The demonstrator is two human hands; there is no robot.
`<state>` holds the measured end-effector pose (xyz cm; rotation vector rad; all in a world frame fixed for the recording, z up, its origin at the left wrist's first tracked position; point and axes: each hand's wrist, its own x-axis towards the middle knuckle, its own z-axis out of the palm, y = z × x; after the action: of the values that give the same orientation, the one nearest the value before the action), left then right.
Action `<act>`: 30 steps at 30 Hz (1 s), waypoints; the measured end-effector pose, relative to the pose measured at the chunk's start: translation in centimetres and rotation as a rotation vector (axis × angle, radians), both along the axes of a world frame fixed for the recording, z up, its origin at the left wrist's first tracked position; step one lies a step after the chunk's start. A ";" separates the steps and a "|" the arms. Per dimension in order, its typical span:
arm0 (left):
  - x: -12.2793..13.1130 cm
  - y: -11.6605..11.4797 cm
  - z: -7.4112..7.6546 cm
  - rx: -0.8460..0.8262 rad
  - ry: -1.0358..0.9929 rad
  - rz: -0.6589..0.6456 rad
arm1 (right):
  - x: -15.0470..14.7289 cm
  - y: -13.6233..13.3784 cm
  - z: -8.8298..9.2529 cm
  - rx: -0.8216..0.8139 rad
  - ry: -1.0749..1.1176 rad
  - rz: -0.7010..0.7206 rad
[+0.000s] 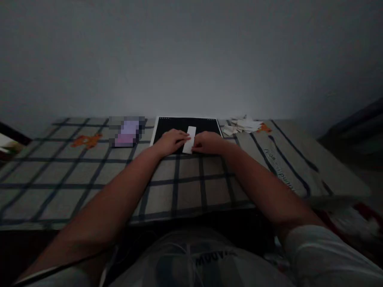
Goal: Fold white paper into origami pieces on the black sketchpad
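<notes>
A narrow white strip of paper (189, 140) lies on a dark, flat rectangle (176, 123) with a pale border, whose exact kind I cannot tell. My left hand (172, 142) rests palm down on the dark surface, its fingers stretched out flat and their tips on the strip's left edge. At the strip's lower right edge, my right hand (207, 142) is closed, thumb and fingers pinching the paper. The curled fingers of that hand are partly hidden.
A checked cloth (161, 191) covers the table up to the wall. Torn white paper pieces (243, 125) lie in a pile to the right. On the left are a blurred-out phone-like object (128, 133) and an orange printed patch (86, 140) on the cloth.
</notes>
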<state>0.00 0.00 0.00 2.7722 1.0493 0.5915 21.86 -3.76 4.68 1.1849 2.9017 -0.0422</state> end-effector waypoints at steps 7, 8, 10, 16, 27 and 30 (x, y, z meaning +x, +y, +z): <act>-0.1 -0.1 0.0 -0.014 -0.018 0.002 | -0.3 -0.5 -0.5 0.016 0.048 0.004; -0.1 -0.1 0.0 -0.015 -0.021 0.008 | -0.3 -0.4 -0.6 0.006 0.059 -0.007; -0.2 -0.3 0.0 -0.018 -0.032 0.022 | -0.1 -0.3 -0.9 -0.004 0.079 -0.024; -0.3 -0.6 0.0 -0.035 -0.088 0.038 | 0.1 -0.1 -1.4 0.028 0.145 0.045; -0.5 -0.6 -0.2 -0.042 -0.176 0.012 | 0.0 -0.4 -1.4 -0.028 0.234 0.112; -0.5 -0.7 0.0 -0.024 -0.197 0.008 | -0.1 -0.5 -1.8 0.004 0.260 0.134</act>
<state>-0.49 -0.70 -0.02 2.6253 1.0182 0.8274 21.74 -4.25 2.90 1.0542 3.1996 -0.2046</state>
